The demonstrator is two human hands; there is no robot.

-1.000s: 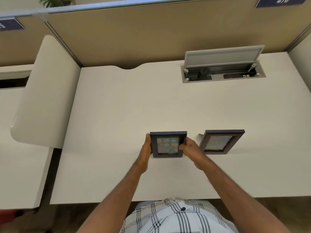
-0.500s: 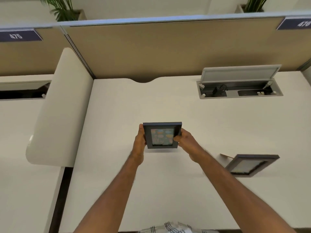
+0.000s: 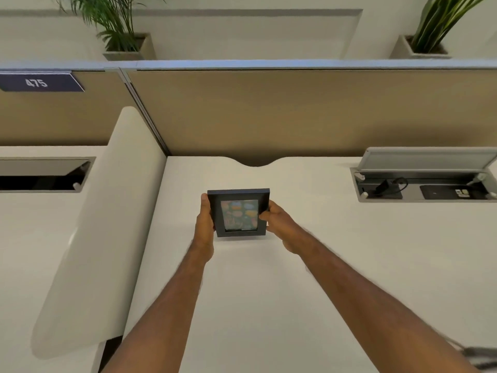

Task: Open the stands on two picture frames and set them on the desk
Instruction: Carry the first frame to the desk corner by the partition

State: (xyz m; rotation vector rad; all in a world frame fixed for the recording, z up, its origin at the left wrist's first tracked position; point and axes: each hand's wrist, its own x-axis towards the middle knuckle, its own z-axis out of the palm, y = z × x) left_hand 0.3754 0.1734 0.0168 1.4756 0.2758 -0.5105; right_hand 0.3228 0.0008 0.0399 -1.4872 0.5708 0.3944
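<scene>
A small black picture frame with a colourful picture faces me, upright, over the middle of the white desk. My left hand grips its left edge and my right hand grips its right edge. Whether its bottom edge touches the desk I cannot tell, and its stand is hidden behind it. A blurred dark corner of the second frame shows at the bottom right edge of the view, behind my right forearm.
A tan partition wall closes the back of the desk. An open cable tray with a raised lid sits at the back right. A white curved side panel borders the desk on the left. Two potted plants stand beyond the partition.
Both hands have carried the frame away from me toward the back of the desk. The view has tilted up, and the second frame has slid to the bottom right edge.
</scene>
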